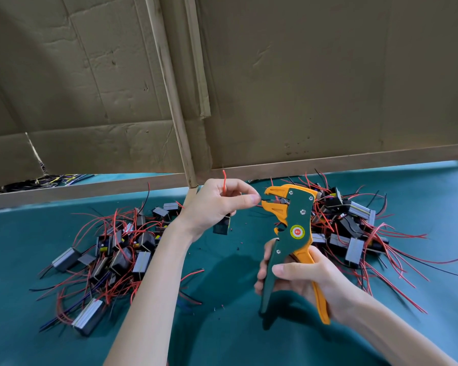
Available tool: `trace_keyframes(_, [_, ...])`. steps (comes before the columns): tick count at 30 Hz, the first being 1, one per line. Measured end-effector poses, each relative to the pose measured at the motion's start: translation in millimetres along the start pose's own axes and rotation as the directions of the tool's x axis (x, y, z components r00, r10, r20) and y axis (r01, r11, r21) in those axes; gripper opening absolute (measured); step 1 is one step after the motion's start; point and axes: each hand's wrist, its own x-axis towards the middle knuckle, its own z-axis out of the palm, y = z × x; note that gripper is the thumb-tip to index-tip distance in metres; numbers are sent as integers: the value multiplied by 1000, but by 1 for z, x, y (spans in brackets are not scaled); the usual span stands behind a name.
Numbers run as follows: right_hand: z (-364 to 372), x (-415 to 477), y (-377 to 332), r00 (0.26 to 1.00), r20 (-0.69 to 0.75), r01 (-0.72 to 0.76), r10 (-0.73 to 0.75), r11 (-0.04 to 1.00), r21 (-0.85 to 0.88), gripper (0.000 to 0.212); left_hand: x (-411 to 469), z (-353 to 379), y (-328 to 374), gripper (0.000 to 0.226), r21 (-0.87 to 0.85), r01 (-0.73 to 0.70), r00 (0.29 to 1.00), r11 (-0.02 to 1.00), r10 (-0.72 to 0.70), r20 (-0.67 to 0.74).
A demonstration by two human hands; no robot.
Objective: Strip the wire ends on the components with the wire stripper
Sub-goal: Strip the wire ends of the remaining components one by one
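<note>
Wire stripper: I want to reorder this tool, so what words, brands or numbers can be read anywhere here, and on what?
"DK": round sticker on the wire stripper, faint.
Ring print around it: too small to read.
Components: markings too blurred to read.

This is a small electronics assembly workshop, with hand work done at a bench. The right hand (302, 278) grips a wire stripper (296, 223) and the left hand (217, 204) holds a component (221, 225) by its wires, over green cloth (222, 339) that covers the bench. The 2 piles flank the grip, a left heap (117, 249) and a right heap (354, 228) of the same black parts trailing red and black wires. Just left of the grip, insulation specks (238, 247) dot the cloth. Behind it stand worn cardboard sheets (302, 88) as a screen, with more wire bundles (50, 179) beyond, far left.
</note>
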Motion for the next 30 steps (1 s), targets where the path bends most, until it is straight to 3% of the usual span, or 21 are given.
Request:
trace_keyframes(25, [2,-1,0,999,-37,35,-38,997,-70,19,-3,-4,3,5,1,30,999,1000,-30,25])
trace_keyframes(30, [2,-2,0,998,-64,21,-27,995,-96,6,-3,-5,2,9,23,39,999,999,-39,7])
